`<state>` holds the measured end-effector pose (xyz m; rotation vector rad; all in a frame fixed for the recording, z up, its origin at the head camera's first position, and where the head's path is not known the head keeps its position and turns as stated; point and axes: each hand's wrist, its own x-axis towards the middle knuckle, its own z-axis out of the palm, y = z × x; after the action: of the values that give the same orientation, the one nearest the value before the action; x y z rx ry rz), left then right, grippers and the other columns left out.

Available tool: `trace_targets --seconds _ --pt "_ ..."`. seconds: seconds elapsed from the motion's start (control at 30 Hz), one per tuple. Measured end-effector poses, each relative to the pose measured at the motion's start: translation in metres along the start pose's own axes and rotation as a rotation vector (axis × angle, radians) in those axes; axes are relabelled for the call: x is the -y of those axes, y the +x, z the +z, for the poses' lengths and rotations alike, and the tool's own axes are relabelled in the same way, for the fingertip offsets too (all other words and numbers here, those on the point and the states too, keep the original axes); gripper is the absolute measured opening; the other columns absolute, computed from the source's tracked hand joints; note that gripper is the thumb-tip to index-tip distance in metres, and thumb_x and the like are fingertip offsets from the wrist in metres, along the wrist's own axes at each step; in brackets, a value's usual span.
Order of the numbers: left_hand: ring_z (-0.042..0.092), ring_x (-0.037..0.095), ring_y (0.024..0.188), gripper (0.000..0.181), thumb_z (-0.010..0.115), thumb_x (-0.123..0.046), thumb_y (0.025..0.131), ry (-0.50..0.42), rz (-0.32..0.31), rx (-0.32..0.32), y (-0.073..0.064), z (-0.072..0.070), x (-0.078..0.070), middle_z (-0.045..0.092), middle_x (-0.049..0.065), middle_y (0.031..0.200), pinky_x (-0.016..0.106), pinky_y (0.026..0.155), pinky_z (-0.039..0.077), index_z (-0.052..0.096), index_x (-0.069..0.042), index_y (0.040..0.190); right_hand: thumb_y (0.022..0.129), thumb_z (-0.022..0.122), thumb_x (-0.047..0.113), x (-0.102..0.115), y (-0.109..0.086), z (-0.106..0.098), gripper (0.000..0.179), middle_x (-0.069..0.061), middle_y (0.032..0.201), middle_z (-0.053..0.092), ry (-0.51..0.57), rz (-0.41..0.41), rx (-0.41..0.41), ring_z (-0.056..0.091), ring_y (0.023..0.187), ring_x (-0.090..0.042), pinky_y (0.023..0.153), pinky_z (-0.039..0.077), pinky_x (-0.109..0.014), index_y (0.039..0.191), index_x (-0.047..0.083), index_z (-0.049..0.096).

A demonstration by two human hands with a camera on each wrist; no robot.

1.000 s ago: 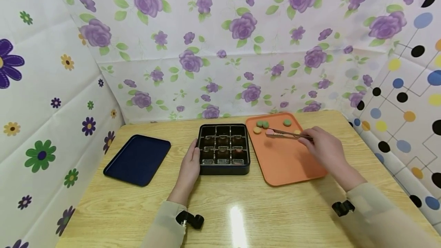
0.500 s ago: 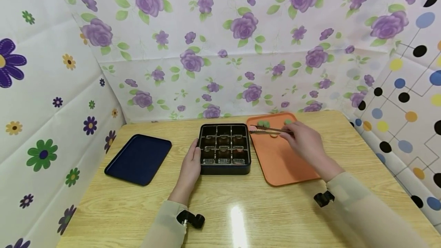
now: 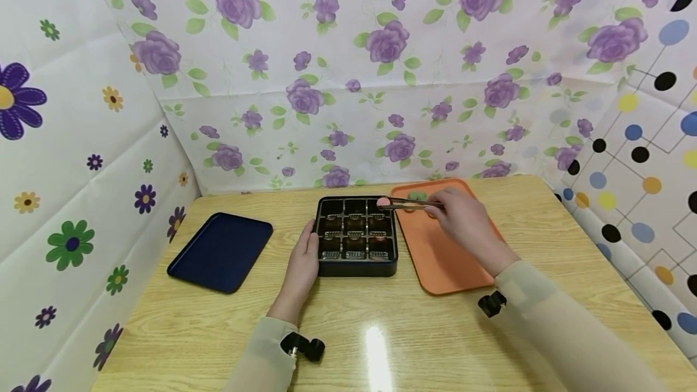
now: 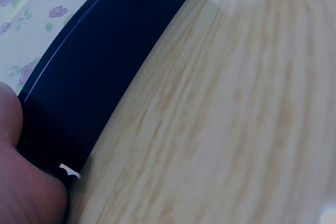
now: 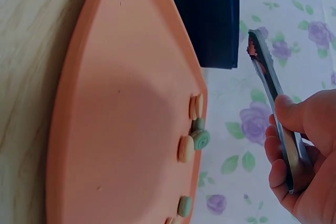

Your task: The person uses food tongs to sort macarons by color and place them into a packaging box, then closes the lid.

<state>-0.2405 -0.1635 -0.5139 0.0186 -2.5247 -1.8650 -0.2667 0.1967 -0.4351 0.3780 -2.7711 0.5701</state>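
Observation:
In the head view, tongs [image 3: 412, 204] pinch a pink macaron [image 3: 383, 202] over the back right compartment of a dark blue box [image 3: 356, 269]. My right hand [image 3: 465, 218] grips the tongs, thumb on one arm and fingers curled round the other in the right wrist view. The box has a clear plastic insert with several compartments. Along its left wall rests my left hand [image 3: 302, 262], fingers fairly straight; the left wrist view shows only part of it at the box's corner. Green macarons [image 5: 200, 139] and yellowish macarons [image 5: 186, 149] lie on an orange tray [image 3: 452, 265].
The orange tray stands close to the box's right side. To the left, a flat dark blue tray or lid [image 3: 220, 253] lies on the wooden table [image 3: 348, 331]. Patterned cloths [image 3: 348, 120] hang behind and at both sides.
My right hand has carried the pink macaron in the tongs leftward from above the orange tray to over the box's back right corner. My left hand stays at the box.

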Motion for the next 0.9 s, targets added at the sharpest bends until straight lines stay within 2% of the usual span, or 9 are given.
trace_targets --seconds 0.23,0.6,0.9 --pt "0.027 0.039 0.164 0.057 0.034 -0.036 0.124 0.006 0.003 -0.008 -0.001 0.000 -0.001 0.026 0.012 0.181 0.062 0.132 0.024 0.025 -0.019 0.178 0.108 0.078 0.026 0.006 0.006 0.007 0.016 -0.009 0.105 0.073 -0.039 -0.012 0.009 0.069 0.089 -0.027 0.073 0.059 -0.047 0.110 0.010 0.081" --pt "0.029 0.039 0.164 0.057 0.034 -0.035 0.124 0.007 0.011 -0.008 -0.001 0.000 -0.001 0.027 0.012 0.181 0.061 0.132 0.024 0.026 -0.018 0.178 0.109 0.076 0.026 0.007 0.007 0.011 0.016 -0.006 0.099 0.069 -0.022 -0.012 0.012 0.065 0.078 -0.022 0.064 0.055 -0.043 0.110 0.011 0.080" --pt "0.032 0.039 0.163 0.057 0.034 -0.035 0.124 0.010 0.009 -0.010 -0.001 0.000 -0.002 0.028 0.013 0.180 0.061 0.132 0.025 0.026 -0.018 0.178 0.110 0.074 0.029 0.001 0.006 0.013 0.022 -0.008 0.107 0.069 -0.001 0.037 0.023 0.067 0.086 -0.026 0.072 0.058 -0.046 0.118 0.009 0.079"
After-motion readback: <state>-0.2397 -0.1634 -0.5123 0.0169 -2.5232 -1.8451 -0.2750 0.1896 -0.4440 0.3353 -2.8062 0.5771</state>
